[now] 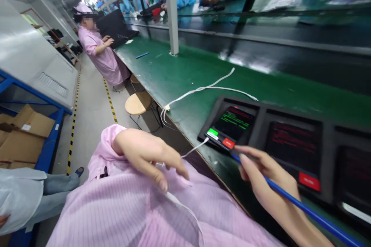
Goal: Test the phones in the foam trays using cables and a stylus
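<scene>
My right hand (268, 177) pinches a long blue pen (307, 208), its tip close to the lower edge of a phone (235, 123). Green and red text fills the phone's dark screen, with a green and a red block at the bottom. The phone lies in the left compartment of a black tray (261, 123). A white cable (194, 148) is plugged into its lower end and runs to my left hand (150, 154), over my lap. My left fingers curl loosely around the cable, which comes out below the thumb; the grip is partly hidden.
Two more phones, a middle one (294, 150) and a right one (355, 181), lie in the tray. Loose white cables (199, 89) cross the green bench (156, 69). A post (172, 15), another blue pen (142, 55) and a stool (138, 103) stand farther left. Several people work beyond.
</scene>
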`<state>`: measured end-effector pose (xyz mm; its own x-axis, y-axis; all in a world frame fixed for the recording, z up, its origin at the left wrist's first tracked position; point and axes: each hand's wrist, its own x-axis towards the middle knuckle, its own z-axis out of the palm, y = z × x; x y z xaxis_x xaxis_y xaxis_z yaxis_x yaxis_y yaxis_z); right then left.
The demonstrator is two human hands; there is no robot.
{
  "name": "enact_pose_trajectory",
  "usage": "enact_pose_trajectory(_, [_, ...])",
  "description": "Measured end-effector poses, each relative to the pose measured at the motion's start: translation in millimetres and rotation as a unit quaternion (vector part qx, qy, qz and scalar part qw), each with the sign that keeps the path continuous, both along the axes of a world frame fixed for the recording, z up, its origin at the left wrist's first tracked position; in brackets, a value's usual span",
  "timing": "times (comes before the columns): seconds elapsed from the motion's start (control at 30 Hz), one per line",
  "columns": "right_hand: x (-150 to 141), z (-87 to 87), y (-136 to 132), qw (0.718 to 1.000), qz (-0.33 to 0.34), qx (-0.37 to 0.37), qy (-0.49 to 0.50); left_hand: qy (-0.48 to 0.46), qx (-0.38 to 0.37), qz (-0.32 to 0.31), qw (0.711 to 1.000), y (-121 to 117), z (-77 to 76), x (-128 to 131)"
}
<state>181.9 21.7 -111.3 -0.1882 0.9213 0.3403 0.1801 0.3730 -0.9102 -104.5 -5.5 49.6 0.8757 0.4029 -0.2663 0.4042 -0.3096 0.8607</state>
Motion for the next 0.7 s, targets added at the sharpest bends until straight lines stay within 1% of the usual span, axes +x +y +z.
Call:
enact_pose_trajectory(0.03, [-8.5,0.6,-0.7,0.999,-0.034,-0.003,0.024,-0.009,0.002,0.025,1.0,5.4,-12.4,4.0])
enact_pose_trajectory(0.07, [-16.0,-0.1,-0.8,0.997,-0.054,-0.014,0.049,-0.004,0.016,0.062,0.998,10.1,-26.2,8.8])
enact_pose_trajectory(0.1, [-22.0,-2.0,-0.3,0.996,-0.063,-0.022,0.065,0.015,0.038,0.112,0.993,14.2,-40.9,14.3])
enact_pose_trajectory(0.13, [-26.4,-4.9,0.5,0.994,-0.075,-0.017,0.072,0.049,0.067,0.171,0.982,17.8,-55.7,20.5])
enact_pose_trajectory(0.2, [-30.6,-11.7,2.3,0.993,-0.098,0.01,0.068,0.126,0.128,0.287,0.941,24.2,-83.2,34.4])
enact_pose_trajectory(0.23, [-30.9,-14.8,3.1,0.992,-0.106,0.026,0.062,0.153,0.146,0.325,0.922,27.3,-95.1,41.6])
enact_pose_trajectory(0.27, [-30.5,-17.4,3.7,0.992,-0.108,0.038,0.056,0.168,0.154,0.346,0.91,30.4,-105.3,48.6])
enact_pose_trajectory(0.33, [-29.2,-20.7,4.7,0.992,-0.102,0.046,0.053,0.169,0.159,0.35,0.908,35.9,-120.7,60.4])
enact_pose_trajectory(0.4, [-29.3,-21.7,5.6,0.993,-0.096,0.031,0.055,0.165,0.17,0.34,0.91,39.5,-130.3,68.3])
enact_pose_trajectory(0.47, [-31.8,-21.5,6.3,0.993,-0.102,0.014,0.057,0.177,0.199,0.341,0.902,40.3,-135.7,72.6])
enact_pose_trajectory(0.6, [-37.8,-20.3,6.3,0.99,-0.127,0.009,0.06,0.221,0.245,0.338,0.881,36.4,-139.6,76.8])
enact_pose_trajectory(0.7, [-36.8,-21.0,4.5,0.991,-0.124,0.003,0.05,0.249,0.259,0.331,0.872,32.1,-140.7,80.9])
